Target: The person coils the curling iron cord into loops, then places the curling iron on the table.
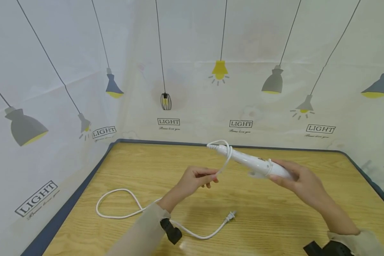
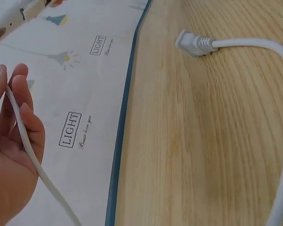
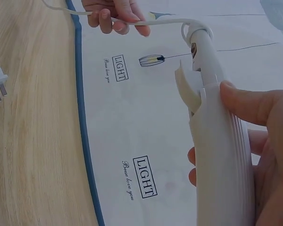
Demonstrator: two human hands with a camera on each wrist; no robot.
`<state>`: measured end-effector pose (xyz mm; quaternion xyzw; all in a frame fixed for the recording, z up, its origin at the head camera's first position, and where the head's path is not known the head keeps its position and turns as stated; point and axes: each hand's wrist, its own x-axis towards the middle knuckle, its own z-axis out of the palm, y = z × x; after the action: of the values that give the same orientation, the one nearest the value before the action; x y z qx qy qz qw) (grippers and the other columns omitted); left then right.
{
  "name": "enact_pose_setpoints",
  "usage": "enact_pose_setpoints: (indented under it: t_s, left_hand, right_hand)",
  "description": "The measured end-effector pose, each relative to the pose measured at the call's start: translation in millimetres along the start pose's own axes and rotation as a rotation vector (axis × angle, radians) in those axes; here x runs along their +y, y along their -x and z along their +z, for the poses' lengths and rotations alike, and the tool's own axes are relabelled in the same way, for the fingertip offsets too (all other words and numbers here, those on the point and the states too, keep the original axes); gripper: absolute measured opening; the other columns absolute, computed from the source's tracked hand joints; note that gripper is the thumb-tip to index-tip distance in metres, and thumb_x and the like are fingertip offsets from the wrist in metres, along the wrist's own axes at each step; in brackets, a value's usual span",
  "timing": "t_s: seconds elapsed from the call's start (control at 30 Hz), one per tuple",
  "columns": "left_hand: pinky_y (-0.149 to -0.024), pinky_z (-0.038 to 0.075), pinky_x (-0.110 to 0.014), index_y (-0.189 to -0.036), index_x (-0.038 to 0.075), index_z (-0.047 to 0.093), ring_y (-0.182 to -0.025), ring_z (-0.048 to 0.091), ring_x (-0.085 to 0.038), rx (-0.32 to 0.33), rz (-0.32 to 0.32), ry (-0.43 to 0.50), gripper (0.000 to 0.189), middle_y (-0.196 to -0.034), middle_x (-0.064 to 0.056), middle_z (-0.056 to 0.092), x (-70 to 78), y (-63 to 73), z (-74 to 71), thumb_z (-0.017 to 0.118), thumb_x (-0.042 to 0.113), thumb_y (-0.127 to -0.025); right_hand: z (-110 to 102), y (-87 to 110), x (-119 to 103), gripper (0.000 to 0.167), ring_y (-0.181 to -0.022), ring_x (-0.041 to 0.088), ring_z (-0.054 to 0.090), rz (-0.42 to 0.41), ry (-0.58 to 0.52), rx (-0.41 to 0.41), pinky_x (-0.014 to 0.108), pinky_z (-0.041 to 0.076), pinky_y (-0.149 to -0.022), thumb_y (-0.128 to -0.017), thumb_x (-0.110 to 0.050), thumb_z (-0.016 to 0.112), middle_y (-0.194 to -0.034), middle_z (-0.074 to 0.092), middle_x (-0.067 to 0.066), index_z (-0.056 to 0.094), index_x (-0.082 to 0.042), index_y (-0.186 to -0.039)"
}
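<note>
A white curling iron (image 1: 251, 161) is held above the table, tilted with its cord end up and to the left. My right hand (image 1: 307, 183) grips it round the thicker barrel part, and its lever (image 3: 187, 89) stands out from the side in the right wrist view. The white cord (image 1: 224, 166) loops round the handle near the cord end. My left hand (image 1: 195, 180) pinches that cord between thumb and fingers, and the cord runs down across the palm in the left wrist view.
More of the cord lies on the wooden table (image 1: 275, 220) in a loop at the left, passing beneath the left forearm. Its two-pin plug (image 1: 232, 215) lies at front centre. A pale printed sheet (image 1: 192, 99) stands round the table's back and sides.
</note>
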<state>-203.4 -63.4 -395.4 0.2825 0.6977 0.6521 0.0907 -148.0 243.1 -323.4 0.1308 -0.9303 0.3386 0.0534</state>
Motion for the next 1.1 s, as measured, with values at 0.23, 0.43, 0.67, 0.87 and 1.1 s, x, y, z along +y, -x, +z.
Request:
enact_pose_setpoints:
  t_s: [0.23, 0.43, 0.67, 0.87, 1.1]
  left_hand:
    - [-0.054, 0.038, -0.021, -0.128, 0.0, 0.052, -0.064, 0.051, -0.014, -0.161, -0.052, 0.047, 0.034, -0.087, -0.005, 0.065, -9.2, -1.6, -13.1, 0.048, 0.008, -0.096]
    - [-0.055, 0.036, -0.021, -0.13, 0.002, 0.051, -0.063, 0.046, -0.016, -0.206, -0.083, 0.046, 0.034, -0.088, -0.008, 0.063, -12.5, -1.5, -21.0, 0.046, 0.009, -0.097]
    - [-0.06, 0.041, -0.025, -0.126, 0.003, 0.056, -0.072, 0.051, -0.019, -0.23, -0.094, -0.023, 0.031, -0.089, -0.018, 0.06, -19.7, -0.6, -24.2, 0.046, 0.013, -0.097]
    - [-0.062, 0.044, -0.03, -0.111, -0.002, 0.064, -0.07, 0.053, -0.016, -0.197, -0.17, -0.051, 0.027, -0.082, -0.012, 0.062, -25.8, -6.3, -26.7, 0.051, 0.016, -0.095]
    - [-0.07, 0.048, -0.041, -0.105, -0.001, 0.068, -0.074, 0.059, -0.018, -0.143, -0.218, -0.133, 0.025, -0.087, -0.015, 0.065, -27.5, -15.6, -35.3, 0.055, 0.017, -0.093]
  right_hand:
    - [-3, -1.6, 2, 0.053, -0.092, 0.031, 0.052, 0.021, -0.06, -0.035, 0.035, 0.042, -0.062, -0.09, -0.029, 0.06, -0.125, 0.05, 0.026, 0.046, -0.002, -0.134]
    - [-6, -3.8, 5, 0.052, -0.093, 0.027, 0.052, 0.021, -0.105, -0.019, 0.033, 0.045, -0.064, -0.091, -0.025, 0.058, -0.124, 0.05, 0.027, 0.044, -0.001, -0.135]
    - [-11, -5.1, 6, 0.05, -0.088, 0.016, 0.051, 0.006, -0.132, 0.013, 0.027, 0.046, -0.062, -0.091, -0.019, 0.059, -0.123, 0.049, 0.028, 0.043, -0.001, -0.135]
    - [-12, 0.0, 4, 0.047, -0.086, 0.005, 0.052, -0.046, -0.221, 0.024, 0.025, 0.048, -0.063, -0.091, -0.013, 0.059, -0.119, 0.055, 0.005, 0.045, 0.0, -0.134]
    - [-9, 4.5, 2, 0.046, -0.082, 0.009, 0.055, -0.262, -0.302, -0.012, 0.026, 0.049, -0.061, -0.084, 0.003, 0.062, -0.115, 0.053, -0.022, 0.054, -0.006, -0.128]
